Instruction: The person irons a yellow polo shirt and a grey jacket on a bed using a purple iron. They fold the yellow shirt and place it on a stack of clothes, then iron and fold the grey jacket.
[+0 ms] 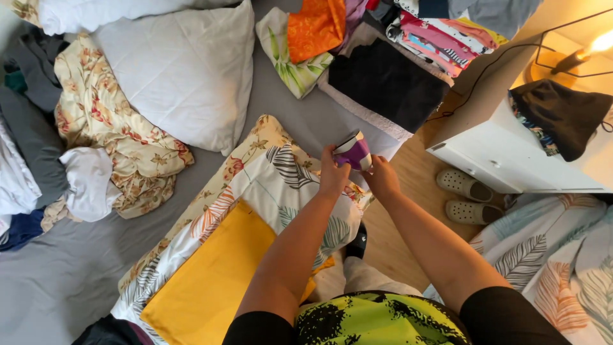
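Observation:
My left hand [332,174] and my right hand [382,178] both grip a small folded purple and white cloth [353,151], held up over the edge of the bed. Just below my hands lies a folded leaf-patterned white sheet [287,176] with a yellow cloth [214,275] on top of it, stacked on a floral beige fabric.
A grey bed [70,275] carries a white pillow [182,70], a crumpled floral cover [115,121], grey and white clothes at the left, and an orange cloth [314,27] and a black folded piece [383,83] at the back. A white nightstand [504,153], a lit lamp [594,48] and pale shoes [465,195] stand on the wooden floor.

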